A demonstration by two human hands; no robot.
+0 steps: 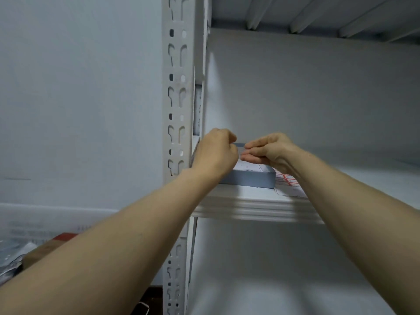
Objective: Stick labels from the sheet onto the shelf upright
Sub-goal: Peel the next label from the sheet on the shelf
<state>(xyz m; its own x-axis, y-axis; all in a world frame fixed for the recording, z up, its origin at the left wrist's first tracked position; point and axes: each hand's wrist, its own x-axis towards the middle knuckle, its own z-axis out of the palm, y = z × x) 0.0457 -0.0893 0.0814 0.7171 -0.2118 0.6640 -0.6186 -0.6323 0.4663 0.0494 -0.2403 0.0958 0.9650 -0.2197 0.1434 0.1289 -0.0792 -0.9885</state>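
Note:
The white slotted shelf upright (177,105) rises left of centre. Both my hands meet over a flat grey-blue box (250,178) lying on the shelf board (254,208) just right of the upright. My left hand (216,153) has its fingers curled, and my right hand (268,151) points its fingertips left against them. Between the fingertips both hands pinch a small pale label (239,153), mostly hidden. The label sheet (287,179), with red-bordered labels, lies on the shelf right of the box, partly under my right forearm.
Another shelf board (295,17) spans overhead and a lower shelf level (272,280) shows below. A plain wall (79,98) is to the left. At the lower left sit a brown and red box (47,246) and crumpled plastic (11,258).

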